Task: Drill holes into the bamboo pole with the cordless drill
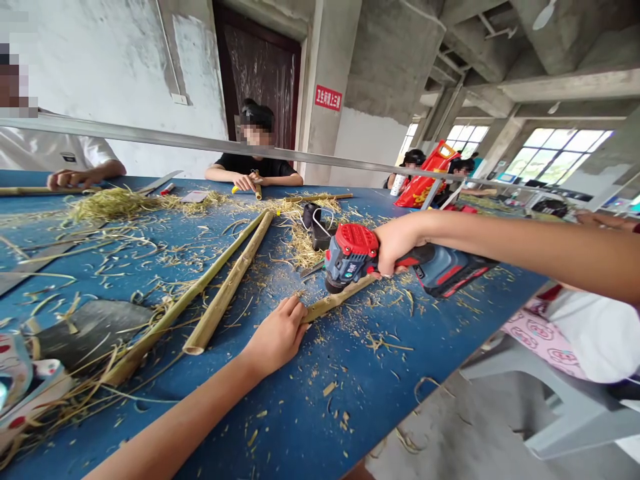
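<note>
My left hand (pixel 277 337) is closed around the near end of a bamboo tube (pixel 327 305) lying on the blue table. In my right hand (pixel 397 240) is a red and grey-blue cordless drill (pixel 353 250), gripped by its handle, with the battery toward the right. The drill's nose points down over the tube, just beyond my left hand; whether a bit touches the bamboo is hidden. Left of my hands lie a pale bamboo tube (pixel 227 290) and a longer greenish bamboo pole (pixel 187 297), close together at their far ends.
Shavings and fibres litter the blue table (pixel 280 420). A dark box (pixel 323 235) with a white cable stands behind the drill. A metal bar (pixel 200 143) crosses above the table. Co-workers sit opposite, one holding a short bamboo piece (pixel 258 187). A grey stool (pixel 545 393) is at right.
</note>
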Demonstrator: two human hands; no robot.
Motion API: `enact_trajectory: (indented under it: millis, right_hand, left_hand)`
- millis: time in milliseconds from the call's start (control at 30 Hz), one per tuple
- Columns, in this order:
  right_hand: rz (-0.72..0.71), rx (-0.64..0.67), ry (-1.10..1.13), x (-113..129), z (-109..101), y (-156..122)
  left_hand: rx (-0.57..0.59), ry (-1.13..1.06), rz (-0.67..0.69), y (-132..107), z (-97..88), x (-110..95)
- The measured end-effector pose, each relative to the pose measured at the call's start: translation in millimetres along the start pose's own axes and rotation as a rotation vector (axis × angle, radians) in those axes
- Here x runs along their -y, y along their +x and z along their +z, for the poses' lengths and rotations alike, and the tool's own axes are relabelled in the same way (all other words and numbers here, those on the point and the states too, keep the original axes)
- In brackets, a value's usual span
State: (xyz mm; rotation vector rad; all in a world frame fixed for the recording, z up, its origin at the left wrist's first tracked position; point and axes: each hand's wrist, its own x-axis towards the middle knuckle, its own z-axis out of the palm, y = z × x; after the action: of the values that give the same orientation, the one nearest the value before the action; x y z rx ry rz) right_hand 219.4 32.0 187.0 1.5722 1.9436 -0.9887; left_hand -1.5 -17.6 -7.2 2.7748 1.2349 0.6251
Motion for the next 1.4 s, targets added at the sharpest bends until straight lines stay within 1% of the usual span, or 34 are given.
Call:
enact_trajectory:
  millis: [200,333,400,500,600,767,867,967,1067,1200,1300,1400]
  right_hand:
    - [-0.009,-0.003,-0.012,0.6,-0.4,1.3]
    - [-0.015,-0.051,-0.018,0.9,2.7,-1.7]
    - [0.004,-0.062,-0.017,0.0,4.1,-3.5]
    - [0.02,-0.049,0.016,-3.1,3.8,-4.2]
    - [-0.007,-0.027,0.051,-6.2,2.2,-1.2]
    - [-0.049,0.025,0.015,-3.6,6.5,10.9]
    - [-0.052,0.019,0.009,-0.8,11.1,15.6]
    - [-0.071,-0.006,0.015,-3.5,16.1,15.0]
    - [-0.083,-0.054,0.045,-12.8,28.9,9.9]
    - [-0.09,-0.181,0.014,-27.1,63.5,-0.6]
    - [-0.163,-0.305,-0.018,-32.0,88.4,-8.5]
    - [-0.25,-0.393,-0.009,-32.2,99.2,-17.2]
  left_hand:
    - [-0.004,-0.006,-0.009,0.2,-0.2,-0.5]
    - [-0.004,-0.009,-0.006,-0.2,-1.2,-0.7]
    - [-0.005,-0.008,-0.005,-0.3,-1.8,-1.1]
    - [0.002,-0.001,-0.003,-0.1,-2.4,-1.9]
    - [0.008,0.01,-0.003,-0.1,-2.6,-2.8]
    - [0.008,0.025,0.002,-0.6,-2.8,-4.3]
    - [0.012,0.023,-0.001,-0.7,-3.0,-4.4]
    - [0.016,0.013,0.001,-0.8,-3.2,-4.2]
    - [0.01,0.011,-0.001,-1.5,-3.4,-4.7]
    - [0.004,0.027,0.009,-2.8,-3.6,-7.2]
    - [-0.014,0.039,-0.011,-3.9,-2.9,-9.3]
    - [-0.033,0.052,-0.034,-5.3,-1.9,-10.5]
